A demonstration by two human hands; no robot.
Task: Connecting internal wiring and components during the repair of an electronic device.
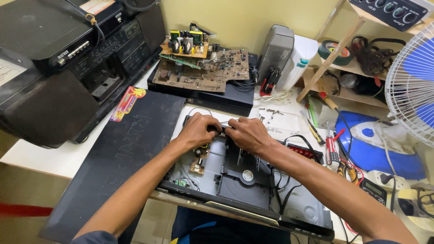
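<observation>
An electronics repair workshop: bare circuit boards, screwdrivers and an opened disc player crowd the bench.

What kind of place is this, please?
Probably an electronics repair bench: both hands work inside an opened disc player, bare circuit boards are stacked behind it, and screwdrivers lie nearby.

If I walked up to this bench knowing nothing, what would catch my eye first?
Probably the two bare hands, left hand and right hand, meeting over the far edge of an opened disc player at the centre. Behind them sits a pile of brown circuit boards, and a white fan fills the right edge.
</observation>
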